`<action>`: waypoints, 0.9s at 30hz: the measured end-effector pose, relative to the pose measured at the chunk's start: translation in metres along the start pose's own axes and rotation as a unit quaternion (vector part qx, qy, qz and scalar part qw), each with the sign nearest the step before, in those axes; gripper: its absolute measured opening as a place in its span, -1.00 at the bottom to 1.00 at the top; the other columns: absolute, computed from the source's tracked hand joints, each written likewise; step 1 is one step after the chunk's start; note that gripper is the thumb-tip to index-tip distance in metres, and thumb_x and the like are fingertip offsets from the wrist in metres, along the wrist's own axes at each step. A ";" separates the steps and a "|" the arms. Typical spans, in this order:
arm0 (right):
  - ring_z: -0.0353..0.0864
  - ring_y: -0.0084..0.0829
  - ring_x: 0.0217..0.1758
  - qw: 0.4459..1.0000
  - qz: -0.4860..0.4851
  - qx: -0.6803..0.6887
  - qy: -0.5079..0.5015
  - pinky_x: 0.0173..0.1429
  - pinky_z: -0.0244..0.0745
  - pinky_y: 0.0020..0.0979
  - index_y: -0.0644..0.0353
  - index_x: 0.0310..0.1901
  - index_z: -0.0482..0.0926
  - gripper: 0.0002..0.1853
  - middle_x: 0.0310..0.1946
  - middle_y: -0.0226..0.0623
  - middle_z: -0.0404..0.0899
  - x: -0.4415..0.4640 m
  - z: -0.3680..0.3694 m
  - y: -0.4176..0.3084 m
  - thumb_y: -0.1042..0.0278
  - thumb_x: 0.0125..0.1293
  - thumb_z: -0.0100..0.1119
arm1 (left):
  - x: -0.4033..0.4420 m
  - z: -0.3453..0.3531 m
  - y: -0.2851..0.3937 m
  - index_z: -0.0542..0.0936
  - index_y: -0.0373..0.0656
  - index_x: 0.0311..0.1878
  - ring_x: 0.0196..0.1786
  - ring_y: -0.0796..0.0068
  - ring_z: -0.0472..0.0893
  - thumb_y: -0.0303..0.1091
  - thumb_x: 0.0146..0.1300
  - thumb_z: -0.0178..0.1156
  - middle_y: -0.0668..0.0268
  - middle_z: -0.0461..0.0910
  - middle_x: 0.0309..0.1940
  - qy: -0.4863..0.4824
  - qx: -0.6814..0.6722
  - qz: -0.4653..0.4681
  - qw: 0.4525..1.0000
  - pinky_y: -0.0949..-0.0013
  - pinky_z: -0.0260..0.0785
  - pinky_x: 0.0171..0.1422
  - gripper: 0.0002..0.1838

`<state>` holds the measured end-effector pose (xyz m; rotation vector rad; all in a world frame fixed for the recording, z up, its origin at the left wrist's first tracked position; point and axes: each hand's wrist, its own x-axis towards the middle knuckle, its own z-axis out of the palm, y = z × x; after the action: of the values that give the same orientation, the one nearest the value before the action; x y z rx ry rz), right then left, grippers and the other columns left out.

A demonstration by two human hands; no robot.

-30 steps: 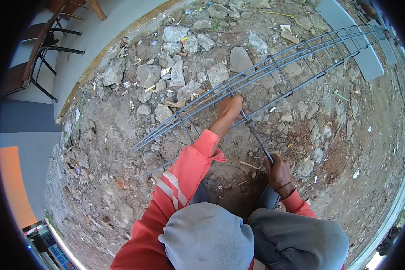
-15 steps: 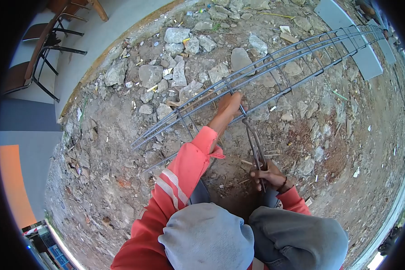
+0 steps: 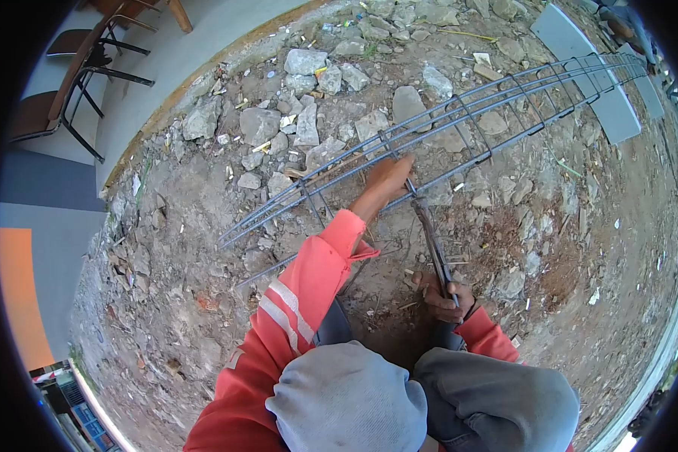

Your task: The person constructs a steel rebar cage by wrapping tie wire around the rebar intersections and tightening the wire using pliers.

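Note:
A long rebar cage (image 3: pixel 474 157) of thin steel bars and square stirrups runs from lower left to upper right. My left hand (image 3: pixel 389 178) reaches into the cage and is closed at one stirrup; its fingertips are partly hidden. In my right hand (image 3: pixel 446 300) are the handles of long dark pincers (image 3: pixel 434 239), squeezed close together. The jaws meet the lower bar of the cage, just below and right of my left hand. Whether wire sits between the jaws is too small to tell.
Pale boards (image 3: pixel 591 75) support the far right end of the cage. Broken stones (image 3: pixel 260 124) and rubble cover the ground beyond it. Chairs (image 3: pixel 41 113) stand on a concrete floor at upper left. My knee (image 3: pixel 505 395) is close below my right hand.
My right hand has closed around the pincers, bringing the spread handles together, and has shifted slightly right. My left hand stays at the same stirrup.

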<state>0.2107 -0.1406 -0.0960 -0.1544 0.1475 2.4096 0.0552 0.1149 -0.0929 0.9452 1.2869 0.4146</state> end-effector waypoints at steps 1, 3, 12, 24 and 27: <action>0.30 -0.66 -0.82 1.000 -0.019 -0.012 0.012 -0.78 0.26 -0.60 0.28 0.31 0.20 -0.40 -0.66 -0.46 0.31 0.004 0.008 0.003 0.33 0.32 0.23 | -0.003 -0.006 0.001 0.58 -0.41 -0.07 -0.15 0.16 0.70 0.04 0.40 0.07 0.06 0.66 -0.15 -0.003 0.113 0.010 0.993 0.12 0.48 -0.02 -0.45; 0.24 -0.67 -0.82 0.999 -0.033 0.009 0.032 -0.80 0.21 -0.60 0.24 0.34 0.18 -0.38 -0.59 -0.32 0.37 -0.001 0.013 0.008 0.36 0.29 0.14 | -0.036 -0.020 0.025 0.63 -0.39 -0.04 -0.05 0.13 0.67 0.09 0.39 0.12 0.03 0.67 -0.06 -0.033 0.307 0.033 0.951 0.17 0.47 0.07 -0.42; 0.36 -0.51 -0.67 0.988 -0.032 -0.137 0.070 -0.57 0.38 -0.49 0.20 0.37 0.16 -0.37 -0.33 -0.09 0.45 -0.021 0.038 0.036 0.33 0.26 0.06 | -0.153 -0.065 -0.060 0.55 -0.19 0.24 0.20 0.24 0.57 -0.30 0.45 0.12 0.19 0.62 0.12 -0.078 -0.021 0.197 0.977 0.25 0.36 0.34 -0.64; 0.59 -0.31 -0.25 0.959 0.060 -0.274 0.049 -0.13 0.45 -0.40 0.40 0.46 0.19 -0.21 -0.25 0.01 0.59 -0.007 0.072 0.035 0.19 0.26 0.16 | -0.130 0.005 -0.102 0.51 -0.17 0.26 0.10 0.41 0.57 -0.14 0.57 -0.03 0.37 0.62 -0.01 -0.396 -0.337 0.129 0.845 0.12 0.41 0.24 -0.61; 0.61 -0.29 -0.19 0.963 0.069 -0.246 0.088 -0.05 0.47 -0.39 0.38 0.50 0.07 -0.10 -0.18 0.06 0.59 -0.012 0.080 0.036 0.20 0.19 0.21 | -0.114 0.001 -0.111 0.66 -0.15 0.01 -0.04 0.42 0.62 -0.15 0.55 0.00 0.30 0.67 -0.16 -0.278 -0.118 0.128 0.945 0.17 0.45 0.06 -0.67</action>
<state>0.1902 -0.1632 -0.0131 -0.6041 -0.3788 2.5252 -0.0012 -0.0333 -0.1086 0.9400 0.5881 0.4507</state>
